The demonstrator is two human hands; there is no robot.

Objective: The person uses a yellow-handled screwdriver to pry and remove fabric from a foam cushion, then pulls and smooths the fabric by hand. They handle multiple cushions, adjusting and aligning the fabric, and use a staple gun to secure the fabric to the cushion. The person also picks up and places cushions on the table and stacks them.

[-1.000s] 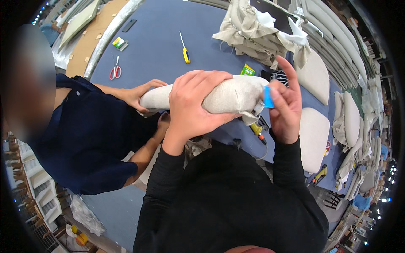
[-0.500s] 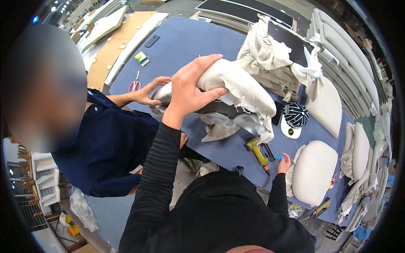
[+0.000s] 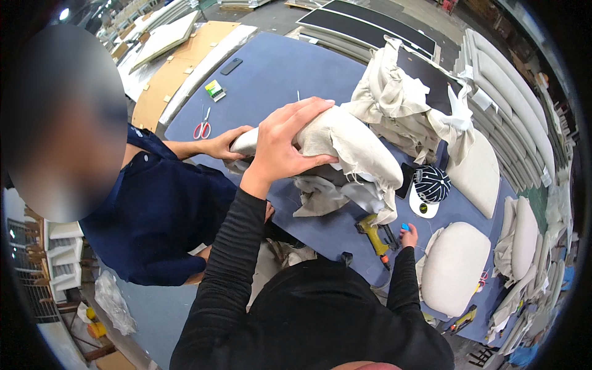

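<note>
My left hand [image 3: 287,140] is closed over the upper edge of a beige upholstered cushion [image 3: 361,148]. The cushion is tilted up on the blue table, its loose fabric edges and white lining hanging along the underside. At its left end a co-worker's hand [image 3: 225,145] also rests on it. My right hand [image 3: 408,237] is low beside the table, its fingers closed on a small blue piece [image 3: 404,227]. Just left of that hand lies a yellow staple gun [image 3: 372,237] with an orange hose fitting. A finished-looking beige cushion [image 3: 457,268] lies right of my right hand.
Red-handled scissors [image 3: 202,128], a small green-and-white box [image 3: 215,90] and a dark phone [image 3: 231,66] lie on the blue table [image 3: 283,61]. A striped cap [image 3: 431,185] sits near piled fabric covers [image 3: 394,92]. Stacked panels [image 3: 512,98] stand at right; another staple gun [image 3: 462,320] lies near right.
My right hand has shifted slightly left and up, closer to the staple gun, with the blue piece. My left hand still grips the cushion. The view has tilted a little.
</note>
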